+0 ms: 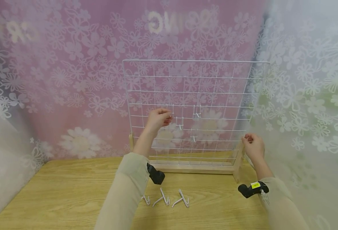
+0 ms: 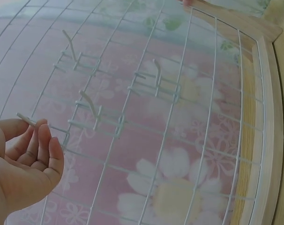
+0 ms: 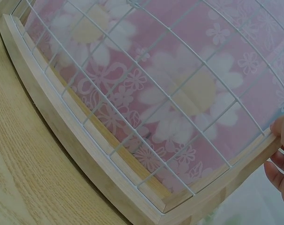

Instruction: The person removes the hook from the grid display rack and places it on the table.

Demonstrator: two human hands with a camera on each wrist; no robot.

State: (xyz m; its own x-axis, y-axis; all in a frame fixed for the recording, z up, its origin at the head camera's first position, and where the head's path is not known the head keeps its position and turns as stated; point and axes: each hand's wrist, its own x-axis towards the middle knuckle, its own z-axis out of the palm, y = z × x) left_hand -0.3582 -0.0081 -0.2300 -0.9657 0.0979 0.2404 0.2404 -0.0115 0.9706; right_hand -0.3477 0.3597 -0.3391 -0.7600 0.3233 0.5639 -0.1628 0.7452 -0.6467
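Note:
A white wire grid panel (image 1: 196, 60) stands upright in a wooden stand (image 1: 197, 169). My left hand (image 1: 158, 119) pinches a white wire hook (image 2: 28, 120) between thumb and fingers at the grid's left-middle part. The hook's loop lies against the wires in the left wrist view; whether it has caught on them I cannot tell. Right of that hand, three similar hooks hang on the grid: an upper hook (image 1: 197, 115), a middle hook (image 1: 181, 126) and a lower hook (image 1: 194, 139). My right hand (image 1: 254, 147) grips the top of the stand's right post (image 3: 261, 151), thumb and fingers on opposite sides.
Three more white hooks (image 1: 181, 198) lie on the wood-grain table (image 1: 57, 198) in front of the stand, the leftmost partly hidden by my left sleeve. A pink flowered curtain (image 1: 80, 80) hangs close behind the grid, and a pale flowered curtain (image 1: 310, 95) is at the right.

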